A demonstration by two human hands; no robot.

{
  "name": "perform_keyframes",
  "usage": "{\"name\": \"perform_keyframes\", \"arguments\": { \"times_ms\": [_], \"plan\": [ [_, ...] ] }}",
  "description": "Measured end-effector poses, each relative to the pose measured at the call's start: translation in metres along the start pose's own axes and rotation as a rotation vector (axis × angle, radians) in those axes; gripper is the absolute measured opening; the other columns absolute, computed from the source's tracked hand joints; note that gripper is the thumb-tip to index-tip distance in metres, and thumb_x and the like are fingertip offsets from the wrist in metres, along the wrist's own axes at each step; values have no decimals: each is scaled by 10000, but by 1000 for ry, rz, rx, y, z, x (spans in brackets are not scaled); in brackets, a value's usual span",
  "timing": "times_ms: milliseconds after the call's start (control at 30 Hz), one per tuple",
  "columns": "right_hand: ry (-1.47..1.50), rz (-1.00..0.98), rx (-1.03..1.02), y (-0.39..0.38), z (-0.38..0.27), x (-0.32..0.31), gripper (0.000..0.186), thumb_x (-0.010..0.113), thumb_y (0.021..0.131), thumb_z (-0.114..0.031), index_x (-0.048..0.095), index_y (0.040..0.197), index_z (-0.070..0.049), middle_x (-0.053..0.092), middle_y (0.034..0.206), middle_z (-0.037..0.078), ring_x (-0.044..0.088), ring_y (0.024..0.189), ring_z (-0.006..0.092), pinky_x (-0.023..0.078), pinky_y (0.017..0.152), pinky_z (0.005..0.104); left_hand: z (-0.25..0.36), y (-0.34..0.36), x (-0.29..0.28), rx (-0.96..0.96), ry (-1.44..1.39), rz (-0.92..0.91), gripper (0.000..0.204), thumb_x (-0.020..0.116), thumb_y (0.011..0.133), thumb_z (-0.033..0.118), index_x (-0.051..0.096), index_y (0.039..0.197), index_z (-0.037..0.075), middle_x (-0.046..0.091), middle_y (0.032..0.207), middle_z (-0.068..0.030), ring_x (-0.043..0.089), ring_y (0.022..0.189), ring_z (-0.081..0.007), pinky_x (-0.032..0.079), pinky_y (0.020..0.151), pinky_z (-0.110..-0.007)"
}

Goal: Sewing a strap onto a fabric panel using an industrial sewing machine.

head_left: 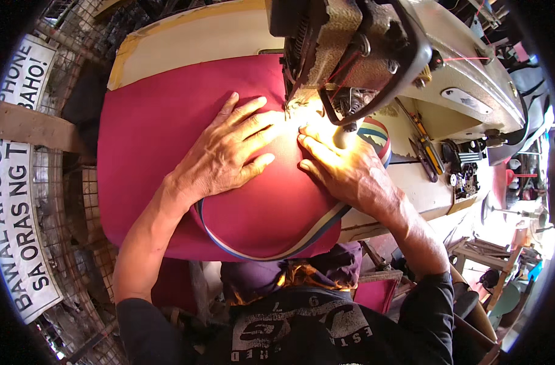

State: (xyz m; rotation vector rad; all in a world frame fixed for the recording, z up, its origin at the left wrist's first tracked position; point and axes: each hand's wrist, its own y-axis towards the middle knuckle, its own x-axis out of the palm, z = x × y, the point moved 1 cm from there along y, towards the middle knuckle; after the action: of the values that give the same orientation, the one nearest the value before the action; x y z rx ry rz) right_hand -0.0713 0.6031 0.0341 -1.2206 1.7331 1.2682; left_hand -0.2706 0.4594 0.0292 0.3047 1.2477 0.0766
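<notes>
Signs, white panels with dark lettering (25, 228): at the left edge of the frame, one above the other, parted by a flat brown wooden bar (37, 129).
Rusty wire mesh (51, 201): down the left side, just right of the signs.
Crimson sheet of smooth, flexible material (146, 143): centre-left to middle of the frame, spread flat, its upper right part at the needle area of the machine.
Cream tabletop edged with tan tape (210, 45): upper left of centre, showing beyond the sheet's far edge.
Left hand (222, 152): centre of the frame, palm down on the sheet, fingers spread and unclenched, pointing toward the needle area.
Striped band of blue, cream and red (301, 246): bowed along the lower centre from beside the left wrist to the right wrist; a loop of it shows again beyond the right hand.
Black shirt with pale print (301, 331): bottom centre, worn by the person.
Right hand (341, 161): right of centre, fingers bent, tips on the sheet just beside the needle area; whether it pinches anything, I cannot tell.
Beige metal sewing machine (472, 79): upper centre to upper right, brightly lit around its needle.
Yellow-and-black handled tool (434, 158): right of the machine's needle area, on the tabletop.
Wooden frame (490, 258): lower right, among clutter.
</notes>
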Motion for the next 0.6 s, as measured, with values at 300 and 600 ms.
{"name": "perform_keyframes", "arguments": {
  "times_ms": [300, 600],
  "plan": [
    [-18, -88, -10, 10, 5, -15, 377, 641, 939, -281, 630, 1191, -1, 638, 905, 181, 623, 873, 373, 516, 757, 446, -10, 10, 0, -8, -9, 3, 520, 734, 855, 192, 609, 1350, 88, 586, 1380, -86, 473, 1377, -318, 313, 1194, -596],
    [-294, 406, 389, -107, 32, -171, 406, 624, 850, -45, 635, 1256, -40, 646, 1323, 123, 595, 1269, 288, 456, 1076, 399, -11, 8, 2, -1, -15, 9, 524, 724, 856, 181, 600, 1359, 101, 572, 1383, -79, 476, 1368, -312, 306, 1194, -610]
  ]
}}
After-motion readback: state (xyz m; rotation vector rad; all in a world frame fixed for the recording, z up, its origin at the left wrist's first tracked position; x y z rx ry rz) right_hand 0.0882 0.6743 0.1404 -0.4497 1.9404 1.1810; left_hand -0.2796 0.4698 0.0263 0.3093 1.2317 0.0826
